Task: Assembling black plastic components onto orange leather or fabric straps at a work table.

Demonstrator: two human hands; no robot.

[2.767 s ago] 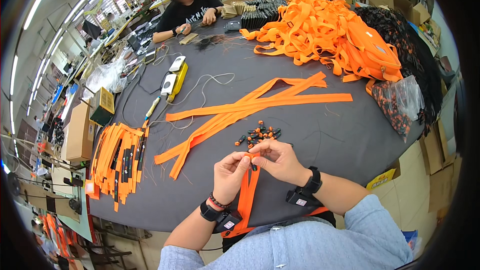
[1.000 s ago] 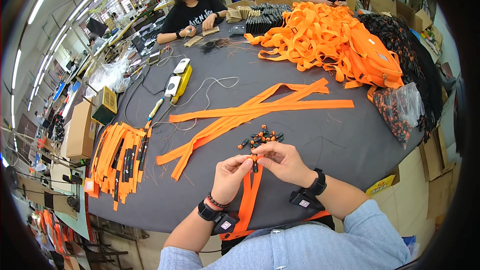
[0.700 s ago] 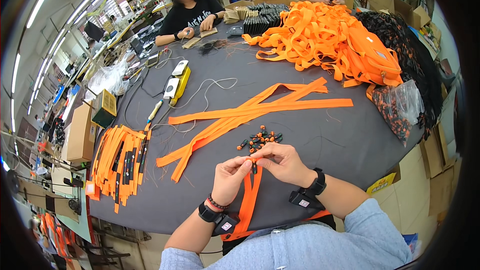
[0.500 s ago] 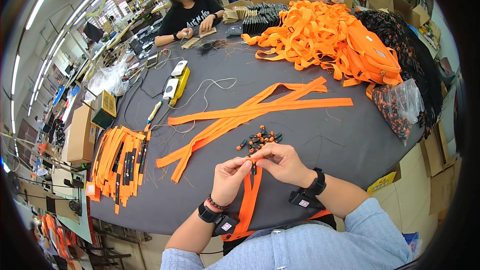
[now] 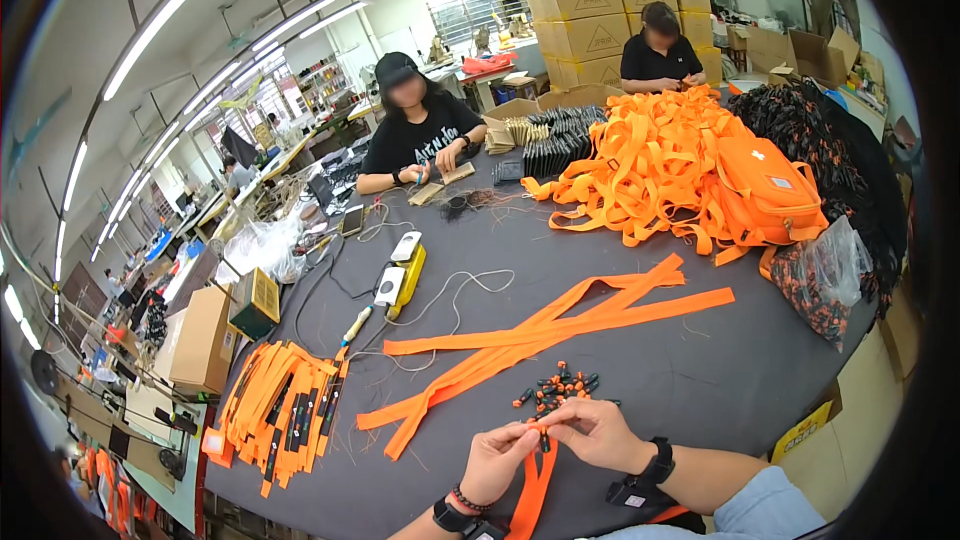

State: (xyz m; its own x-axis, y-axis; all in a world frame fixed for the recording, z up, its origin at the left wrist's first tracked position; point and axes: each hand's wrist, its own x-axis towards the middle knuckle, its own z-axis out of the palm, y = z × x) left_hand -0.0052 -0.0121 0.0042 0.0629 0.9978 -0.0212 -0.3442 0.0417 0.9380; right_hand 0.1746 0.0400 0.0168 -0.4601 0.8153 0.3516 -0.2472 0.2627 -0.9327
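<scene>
My left hand (image 5: 495, 464) and my right hand (image 5: 608, 438) meet low in the middle of the view. Both pinch the upper end of an orange fabric tape (image 5: 531, 496), which hangs down toward my body. Between the fingertips a small black-and-orange pull (image 5: 545, 442) shows at that end; the exact grip is partly hidden by the fingers. Just beyond my hands lies a little heap of similar pulls (image 5: 560, 388). Farther off, long orange tapes (image 5: 560, 328) cross one another on the dark tabletop (image 5: 650, 395).
At left lie bundled orange strips with black labels (image 5: 275, 410), beside a soldering-iron-like tool (image 5: 356, 327) and a yellow-and-white power strip (image 5: 400, 278). Orange straps (image 5: 650, 160) and an orange bag (image 5: 768, 190) are heaped at far right. Two people sit across the table.
My view has tilted up, so the table and my hands appear lower and farther right. Both hands keep their pinch on the tape end.
</scene>
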